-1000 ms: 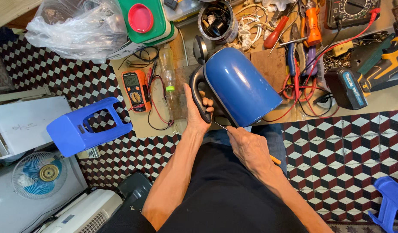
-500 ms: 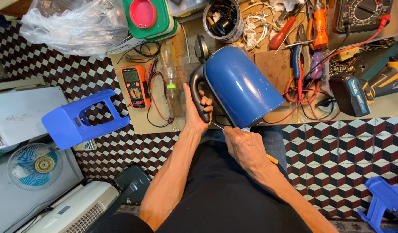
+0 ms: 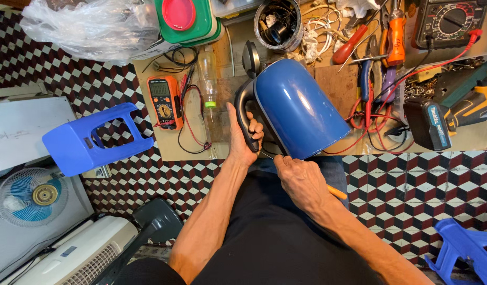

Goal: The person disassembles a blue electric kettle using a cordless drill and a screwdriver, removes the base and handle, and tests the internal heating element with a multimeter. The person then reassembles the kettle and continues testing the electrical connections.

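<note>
Kettle (image 3: 299,108) unmoved (left hand (image 3: 243,134) gripping handle); tin (image 3: 277,24) holds cables.

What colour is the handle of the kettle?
Black, on the blue kettle; handle shows in the head view.

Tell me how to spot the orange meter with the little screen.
Find the big blue kettle lying on the workbench, its black handle in the left hand. Left of it, past a clear bottle, lies the orange multimeter. It alone has an orange case with thin red and black leads.

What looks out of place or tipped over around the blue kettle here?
The blue kettle lies tilted on its side, left hand gripping its handle. A blue plastic stool lies toppled on the tiled floor.
</note>
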`<state>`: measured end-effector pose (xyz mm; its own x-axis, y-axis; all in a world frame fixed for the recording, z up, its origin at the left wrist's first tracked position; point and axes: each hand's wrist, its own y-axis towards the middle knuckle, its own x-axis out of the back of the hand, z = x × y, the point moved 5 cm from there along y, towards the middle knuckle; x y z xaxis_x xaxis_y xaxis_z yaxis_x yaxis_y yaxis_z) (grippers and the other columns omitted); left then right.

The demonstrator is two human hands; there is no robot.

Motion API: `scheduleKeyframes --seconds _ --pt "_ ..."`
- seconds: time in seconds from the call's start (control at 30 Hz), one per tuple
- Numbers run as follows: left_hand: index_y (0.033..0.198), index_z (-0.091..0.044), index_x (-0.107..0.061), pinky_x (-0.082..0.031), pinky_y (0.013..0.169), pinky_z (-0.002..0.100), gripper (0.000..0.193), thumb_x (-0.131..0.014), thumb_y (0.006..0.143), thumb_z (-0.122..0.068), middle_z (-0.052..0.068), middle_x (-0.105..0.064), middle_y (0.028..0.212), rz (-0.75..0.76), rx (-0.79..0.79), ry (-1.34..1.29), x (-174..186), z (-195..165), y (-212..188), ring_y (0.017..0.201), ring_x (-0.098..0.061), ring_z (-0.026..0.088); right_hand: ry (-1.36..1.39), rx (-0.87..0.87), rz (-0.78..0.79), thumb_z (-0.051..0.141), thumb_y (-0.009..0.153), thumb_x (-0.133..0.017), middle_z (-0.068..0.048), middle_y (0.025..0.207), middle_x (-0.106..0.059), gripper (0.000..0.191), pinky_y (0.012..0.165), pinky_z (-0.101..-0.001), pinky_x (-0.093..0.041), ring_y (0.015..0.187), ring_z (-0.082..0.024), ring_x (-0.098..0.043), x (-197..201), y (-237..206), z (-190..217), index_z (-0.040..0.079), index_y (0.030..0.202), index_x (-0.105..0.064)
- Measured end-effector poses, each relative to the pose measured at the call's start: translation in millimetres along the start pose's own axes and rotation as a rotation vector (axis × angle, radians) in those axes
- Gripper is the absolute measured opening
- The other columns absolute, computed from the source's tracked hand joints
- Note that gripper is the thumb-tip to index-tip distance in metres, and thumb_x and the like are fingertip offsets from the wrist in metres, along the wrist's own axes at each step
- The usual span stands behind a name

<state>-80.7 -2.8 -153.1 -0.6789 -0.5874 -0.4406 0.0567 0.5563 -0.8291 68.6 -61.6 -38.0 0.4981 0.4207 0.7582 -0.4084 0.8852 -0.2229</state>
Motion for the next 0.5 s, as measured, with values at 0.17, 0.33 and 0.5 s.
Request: scheduleKeyframes --seconds 0.17,0.33,0.5 --pt "0.084 -0.016 -0.056 -0.04 0.05 0.022 0.063 -0.055 0.086 -0.079 -0.002 -0.044 0.058 0.01 -0.027 0.05 -3 2 0 0.057 -0.048 0.012 0.214 -0.093 0.025 0.01 0.091 -0.066 -0.017 0.068 -0.066 0.009 0.054 -0.0436 -0.054 0.06 -0.033 -0.068 5 7 -11 0.001 0.088 -0.065" --pt "0.083 -0.016 -0.055 -0.044 0.057 0.024 0.064 -0.053 0.086 -0.08 -0.001 -0.046 0.058 0.014 -0.031 0.082 -5 1 -1 0.062 -0.053 0.015 0.308 -0.144 0.076 0.015 0.094 -0.066 -0.02 0.065 -0.065 0.015 0.054 -0.0461 -0.052 0.057 -0.037 -0.066 3 13 -20 0.002 0.086 -0.067" --pt "0.083 -0.016 -0.055 -0.046 0.058 0.025 0.063 -0.054 0.086 -0.079 0.0 -0.046 0.058 -0.004 -0.035 0.085 -5 2 0 0.063 -0.056 0.016 -0.102 0.095 0.011 0.002 0.079 -0.064 -0.015 0.071 -0.064 0.01 0.051 -0.0419 -0.054 0.059 -0.03 -0.067 -2 1 -2 -0.002 0.087 -0.062"
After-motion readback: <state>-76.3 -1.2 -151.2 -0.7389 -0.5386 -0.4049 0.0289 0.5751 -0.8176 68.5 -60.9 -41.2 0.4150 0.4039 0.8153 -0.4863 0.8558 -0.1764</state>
